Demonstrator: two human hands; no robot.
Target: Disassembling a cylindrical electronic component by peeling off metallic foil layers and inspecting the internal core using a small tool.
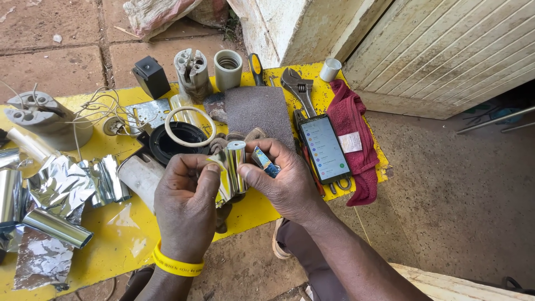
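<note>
Both hands raised over the near edge of the yellow board (253, 214), about mid-length. Left hand (186, 203) closed on a shiny foil strip (224, 178), thumb and fingers pinching it. Right hand (281, 181) clamped on a small foil-wrapped tube (236, 161), held upright between thumb and fingertips; a small bluish piece (262, 159) tucked in the same grip. Strip and tube touching.

Just behind the hands: black round holder (178, 142) with a pale ring (189, 126) on top, and a sheet of sandpaper (259, 111). Phone (324, 147) with lit screen toward the right edge, lying against a red cloth (354, 134). Wrench (299, 89) near the far right corner. Crumpled foil sheets (61, 189) and a foil roll (56, 227) at the left end. Grey ceramic fittings (192, 69) along the far edge. Yellow wristband (175, 265) on left wrist.
</note>
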